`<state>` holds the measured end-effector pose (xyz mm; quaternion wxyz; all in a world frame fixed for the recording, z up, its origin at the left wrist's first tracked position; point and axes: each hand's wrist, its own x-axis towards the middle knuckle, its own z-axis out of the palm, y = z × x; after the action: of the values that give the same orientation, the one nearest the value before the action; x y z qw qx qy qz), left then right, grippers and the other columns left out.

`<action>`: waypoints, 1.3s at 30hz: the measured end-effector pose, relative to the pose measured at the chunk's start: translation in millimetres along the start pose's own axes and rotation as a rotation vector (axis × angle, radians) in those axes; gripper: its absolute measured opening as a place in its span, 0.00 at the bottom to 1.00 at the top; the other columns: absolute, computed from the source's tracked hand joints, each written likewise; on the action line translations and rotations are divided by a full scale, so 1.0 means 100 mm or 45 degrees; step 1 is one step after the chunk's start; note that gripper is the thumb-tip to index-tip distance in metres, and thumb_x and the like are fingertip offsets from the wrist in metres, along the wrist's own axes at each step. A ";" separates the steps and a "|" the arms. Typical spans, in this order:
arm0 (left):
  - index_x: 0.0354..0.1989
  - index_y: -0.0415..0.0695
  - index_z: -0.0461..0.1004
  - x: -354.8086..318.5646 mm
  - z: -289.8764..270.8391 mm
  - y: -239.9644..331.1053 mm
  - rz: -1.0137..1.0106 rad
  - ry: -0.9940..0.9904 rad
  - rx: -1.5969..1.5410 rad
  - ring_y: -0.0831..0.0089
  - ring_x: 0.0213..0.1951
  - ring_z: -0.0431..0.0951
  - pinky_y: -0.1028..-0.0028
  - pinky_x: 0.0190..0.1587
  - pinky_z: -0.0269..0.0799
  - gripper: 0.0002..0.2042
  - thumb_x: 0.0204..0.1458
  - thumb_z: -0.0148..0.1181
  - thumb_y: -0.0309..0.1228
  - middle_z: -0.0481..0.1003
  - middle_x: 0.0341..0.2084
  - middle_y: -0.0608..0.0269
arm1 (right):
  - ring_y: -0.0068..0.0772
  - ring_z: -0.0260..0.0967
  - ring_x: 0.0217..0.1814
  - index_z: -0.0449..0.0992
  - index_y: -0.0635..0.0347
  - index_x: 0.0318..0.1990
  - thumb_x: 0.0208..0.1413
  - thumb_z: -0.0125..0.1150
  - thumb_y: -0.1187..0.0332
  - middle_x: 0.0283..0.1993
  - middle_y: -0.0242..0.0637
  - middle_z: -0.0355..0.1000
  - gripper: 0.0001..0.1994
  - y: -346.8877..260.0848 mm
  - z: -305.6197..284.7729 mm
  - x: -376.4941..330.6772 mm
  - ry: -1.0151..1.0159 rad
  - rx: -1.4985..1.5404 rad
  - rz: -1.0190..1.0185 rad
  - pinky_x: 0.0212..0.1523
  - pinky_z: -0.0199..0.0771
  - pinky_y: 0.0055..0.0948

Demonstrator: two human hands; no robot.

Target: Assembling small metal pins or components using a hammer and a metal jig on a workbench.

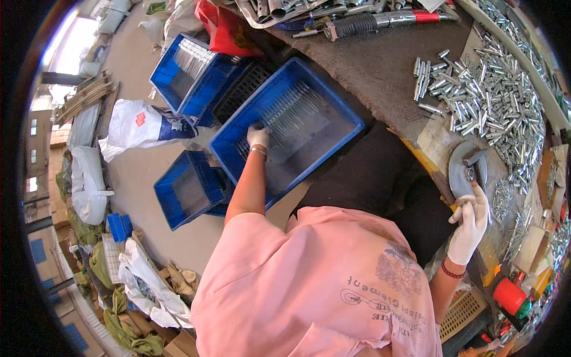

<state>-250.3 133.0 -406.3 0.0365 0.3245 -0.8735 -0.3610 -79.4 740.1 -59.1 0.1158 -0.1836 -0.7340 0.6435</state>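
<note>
My left hand point(258, 137), in a white glove, reaches into a large blue bin point(333, 146). It is closed and touches the row of thin metal rods point(295, 108) there. The fingers point down, so whatever they hold is hidden. My right hand point(470, 223), in a white glove with bare fingertips, is at the bench edge, just below a round metal plate point(459, 169) with a small metal block point(475, 157) on it. Its index finger stretches up toward the plate while the others curl in. Anything between them is too small to make out.
A heap of shiny metal sleeves point(493, 101) covers the bench's right side. A thick tool with a ribbed hose point(369, 24) lies at the back. Smaller blue bins point(181, 190) and a white sack point(134, 128) stand left. A red container point(510, 297) sits lower right.
</note>
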 end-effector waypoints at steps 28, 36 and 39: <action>0.35 0.44 0.86 -2.45 -0.09 4.79 2.008 -0.373 0.189 0.48 0.47 0.79 0.56 0.52 0.74 0.07 0.51 0.75 0.31 0.80 0.38 0.49 | 0.44 0.81 0.43 0.84 0.58 0.47 0.58 0.71 0.71 0.41 0.42 0.81 0.10 -0.14 -0.23 -0.26 -0.044 -0.474 -0.381 0.46 0.81 0.37; 0.32 0.40 0.82 -2.99 -0.10 4.91 2.018 -0.709 -0.073 0.52 0.43 0.78 0.57 0.50 0.73 0.06 0.48 0.73 0.24 0.78 0.36 0.53 | 0.46 0.81 0.46 0.85 0.51 0.44 0.57 0.72 0.64 0.42 0.39 0.81 0.09 0.08 -1.86 -0.19 0.988 -1.371 -0.066 0.47 0.82 0.40; 0.32 0.41 0.82 -3.34 -0.20 4.91 2.055 -0.759 -0.124 0.52 0.43 0.78 0.58 0.49 0.73 0.06 0.46 0.73 0.23 0.77 0.35 0.54 | 0.50 0.81 0.49 0.82 0.50 0.52 0.58 0.71 0.60 0.46 0.42 0.82 0.16 0.18 -2.18 0.06 1.143 -1.427 -0.082 0.49 0.82 0.45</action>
<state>-246.8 579.0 -13.4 0.0651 -0.5057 -0.7937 -0.3318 5.8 940.7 -45.6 0.3137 -0.4406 -0.8406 0.0284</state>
